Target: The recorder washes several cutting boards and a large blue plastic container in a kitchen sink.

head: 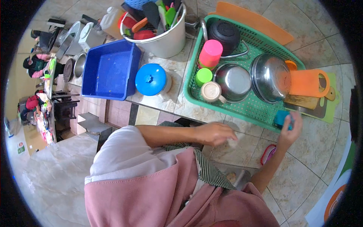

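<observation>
At the near right corner of a green plastic basket (244, 117), my right hand (292, 129) has thumb and fingers around a small teal plastic item (281, 117). My left hand (216, 134) is over the tiled counter in front of the basket, its fingers curled and blurred; a pale smear at the fingertips is too unclear to name. Upturned in the basket are metal bowls (270, 78), a steel pan (234, 82), a black bowl (224, 34), a pink cup (211, 52), a green cup (204, 76) and a cream mug (211, 91).
A pink-edged scrubbing sponge (268, 154) lies beside my right forearm. Cutting boards (309, 82) lean at the basket's right end. Leftward are a blue-lidded container (151, 79), a blue tub (109, 71) and a white bucket (167, 42) of utensils. Other people (37, 65) are at far left.
</observation>
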Demonstrator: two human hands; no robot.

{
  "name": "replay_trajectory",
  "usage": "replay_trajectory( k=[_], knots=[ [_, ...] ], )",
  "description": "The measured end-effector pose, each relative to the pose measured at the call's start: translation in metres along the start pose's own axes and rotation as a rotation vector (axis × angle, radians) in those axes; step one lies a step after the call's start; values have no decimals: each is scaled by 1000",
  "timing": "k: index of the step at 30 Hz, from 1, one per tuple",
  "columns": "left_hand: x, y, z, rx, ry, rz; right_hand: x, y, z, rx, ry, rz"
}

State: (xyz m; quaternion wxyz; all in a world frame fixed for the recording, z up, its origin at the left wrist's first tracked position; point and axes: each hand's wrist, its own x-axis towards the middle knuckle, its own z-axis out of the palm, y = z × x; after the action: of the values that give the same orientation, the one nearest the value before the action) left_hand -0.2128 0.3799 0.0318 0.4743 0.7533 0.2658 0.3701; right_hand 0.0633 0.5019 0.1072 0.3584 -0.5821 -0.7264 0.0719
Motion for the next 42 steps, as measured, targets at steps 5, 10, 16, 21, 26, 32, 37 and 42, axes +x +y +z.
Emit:
replay_trajectory(
  k=[5, 10, 16, 21, 26, 32, 37, 42],
  knots=[
    [-97, 31, -57, 405, 620, -189, -129, -28, -22, 9, -88, 171],
    [-184, 42, -110, 803, 1179, -558, -228, -40, -46, 269, -74, 421],
    [-260, 37, -142, 1379, 959, -861, -297, -54, -77, 319, -63, 489],
    [-298, 60, -167, 1103, 735, -1201, -328, -86, -104, 293, -146, 490],
    [-365, -8, -178, 703, 1936, -1273, -374, -95, -103, 387, -105, 558],
    [-406, -29, -221, -577, 1443, -784, -403, -122, -113, 305, -158, 594],
    [-431, 68, -179, -610, 1392, -565, -416, -111, -106, 259, -88, 566],
    [-419, 182, -181, 120, 1392, -693, -447, -104, -106, 255, -42, 600]
  ],
)
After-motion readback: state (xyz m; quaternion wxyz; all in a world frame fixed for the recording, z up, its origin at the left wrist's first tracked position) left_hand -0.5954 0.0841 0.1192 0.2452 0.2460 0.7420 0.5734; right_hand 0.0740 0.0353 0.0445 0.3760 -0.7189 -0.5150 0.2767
